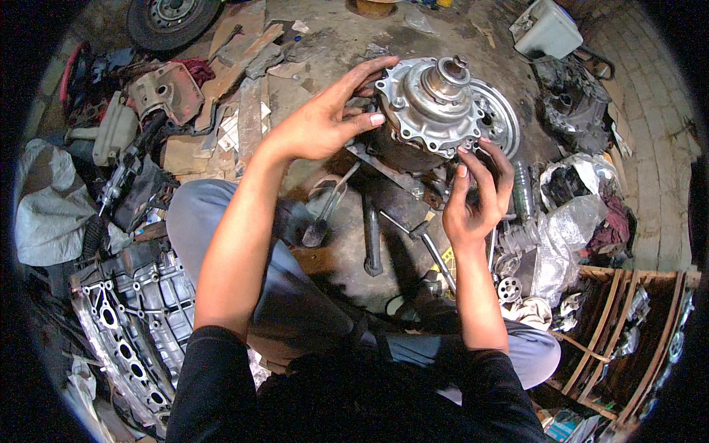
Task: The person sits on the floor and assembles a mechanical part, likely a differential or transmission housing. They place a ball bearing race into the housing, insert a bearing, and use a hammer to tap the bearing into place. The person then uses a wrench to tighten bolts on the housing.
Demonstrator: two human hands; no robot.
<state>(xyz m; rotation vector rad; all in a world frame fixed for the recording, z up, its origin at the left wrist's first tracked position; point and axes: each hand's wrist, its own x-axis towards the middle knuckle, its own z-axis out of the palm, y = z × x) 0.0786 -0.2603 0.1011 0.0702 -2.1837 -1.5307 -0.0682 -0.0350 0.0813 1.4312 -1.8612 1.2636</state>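
Note:
A round silver metal housing [432, 107] with a scalloped, bolt-holed flange and a raised central collar stands on a darker body. My left hand [325, 122] is closed on the flange's left side, fingers at its far edge and thumb at the near side. Against the flange's near right edge, the bent fingers of my right hand [478, 196] come together in a pinch; whatever is between them is too small to make out. Just behind the housing on the right is a round metal wheel-like part [506, 122].
Between my legs lie a brush [317, 230], a dark metal bar [371, 240] and a T-shaped wrench [421, 230]. A cylinder head [129, 347] is at lower left. Clear plastic wrap [569, 244] and a wooden rack [617, 340] lie right; a tire [173, 22] is far left.

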